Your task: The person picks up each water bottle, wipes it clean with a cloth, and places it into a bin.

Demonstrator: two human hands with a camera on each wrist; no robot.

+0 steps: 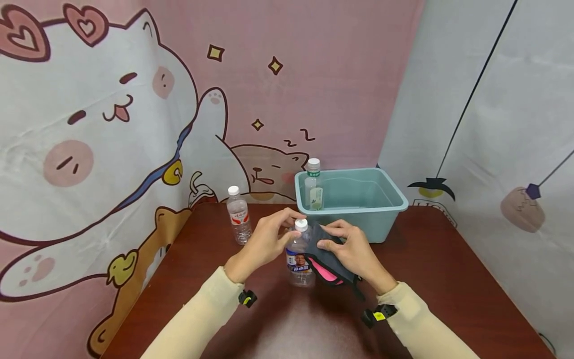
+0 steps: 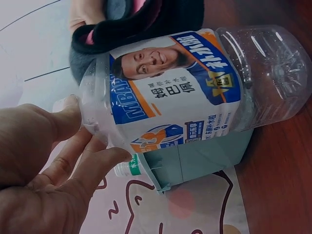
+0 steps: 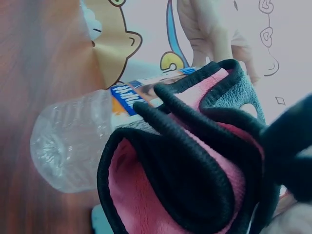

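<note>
A clear plastic bottle point(image 1: 299, 262) with a white cap and a blue and orange label stands on the table in front of me. My left hand point(image 1: 268, 238) grips it around the neck and shoulder, thumb on the near side, as the left wrist view shows. In my right hand point(image 1: 356, 251) is a folded cloth point(image 1: 329, 249), dark grey outside and pink inside with black edging, pinched between thumb and fingers. The cloth lies against the bottle's right side and covers part of its label. In the right wrist view the folds of the cloth point(image 3: 195, 146) hide most of my right hand.
Behind my hands stands a light blue plastic bin point(image 1: 367, 222) with a green-labelled bottle point(image 1: 314, 187) upright at its left end. Another clear bottle point(image 1: 239, 219) with a red and white label stands at the left on the brown table point(image 1: 202, 279). A cartoon-printed curtain point(image 1: 350, 75) hangs behind.
</note>
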